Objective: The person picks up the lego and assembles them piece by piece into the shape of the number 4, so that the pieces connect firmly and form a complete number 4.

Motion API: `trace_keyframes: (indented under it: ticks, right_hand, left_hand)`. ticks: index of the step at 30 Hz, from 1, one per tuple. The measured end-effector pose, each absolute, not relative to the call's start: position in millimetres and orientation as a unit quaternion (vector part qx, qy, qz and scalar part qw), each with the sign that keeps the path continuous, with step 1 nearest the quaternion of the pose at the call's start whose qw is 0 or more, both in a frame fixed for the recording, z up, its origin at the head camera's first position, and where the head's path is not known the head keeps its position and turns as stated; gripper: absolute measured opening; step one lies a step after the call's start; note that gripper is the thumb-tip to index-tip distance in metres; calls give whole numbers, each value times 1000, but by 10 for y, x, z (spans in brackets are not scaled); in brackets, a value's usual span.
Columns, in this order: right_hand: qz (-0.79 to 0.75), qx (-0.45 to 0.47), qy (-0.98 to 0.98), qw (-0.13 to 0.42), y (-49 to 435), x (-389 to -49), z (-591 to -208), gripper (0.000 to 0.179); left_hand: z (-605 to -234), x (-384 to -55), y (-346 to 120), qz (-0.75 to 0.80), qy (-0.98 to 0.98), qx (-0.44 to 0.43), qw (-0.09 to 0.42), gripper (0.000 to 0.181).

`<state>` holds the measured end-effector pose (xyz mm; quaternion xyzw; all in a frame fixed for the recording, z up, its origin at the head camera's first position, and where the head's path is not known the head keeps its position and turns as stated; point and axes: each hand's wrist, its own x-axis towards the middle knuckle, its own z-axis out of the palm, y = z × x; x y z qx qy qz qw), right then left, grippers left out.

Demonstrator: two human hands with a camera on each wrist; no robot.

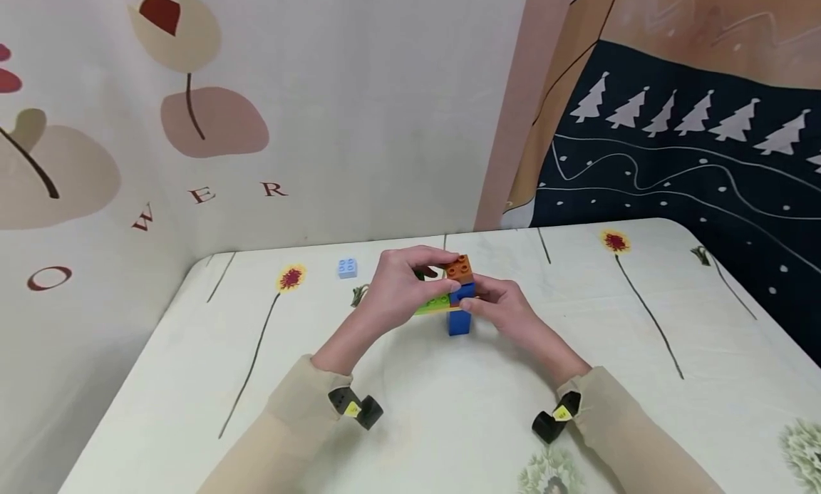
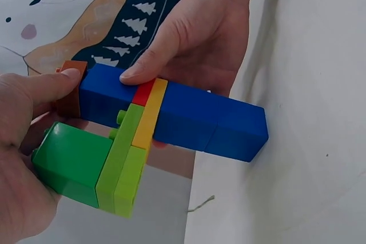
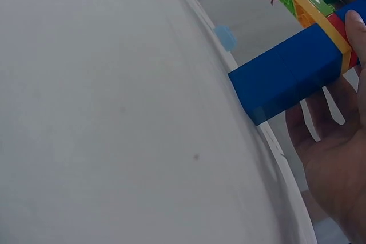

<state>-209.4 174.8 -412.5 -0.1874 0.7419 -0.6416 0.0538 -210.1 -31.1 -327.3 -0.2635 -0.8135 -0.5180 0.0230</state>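
Observation:
Both hands are at a toy brick structure (image 2: 214, 121) standing on the table. Two blue bricks (image 3: 289, 72) form its lower column, under a thin yellow plate (image 2: 151, 110) and a red plate (image 2: 143, 91). Above these sits another blue brick (image 2: 106, 87), topped by an orange-brown brick (image 1: 459, 269). Light green pieces (image 2: 120, 172) reach out sideways and carry a dark green brick (image 2: 74, 158). My left hand (image 1: 404, 287) pinches the orange-brown brick, thumb on its near side. With my right hand (image 1: 503, 307) I grip the column around the red plate and upper blue brick.
A loose light blue brick (image 1: 348, 268) lies toward the back of the table, left of the hands. The white tablecloth (image 1: 449, 423) has printed flowers. A patterned curtain (image 1: 385, 123) hangs behind the table's back edge.

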Motion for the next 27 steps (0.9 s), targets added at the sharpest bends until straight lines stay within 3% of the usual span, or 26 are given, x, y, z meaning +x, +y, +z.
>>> trace_keyframes:
  ticks: [9,27]
  right_hand:
    - [-646,-184,739,53,1755,-2107,-4129,45]
    - [-636,-196,745,41,1748,-2113,-4138,39]
  left_hand:
    - [-3293,-2111,-305,-495,-828,-261,30,34]
    - [-3110,-2176,-279,-395,-852,-344,22,31]
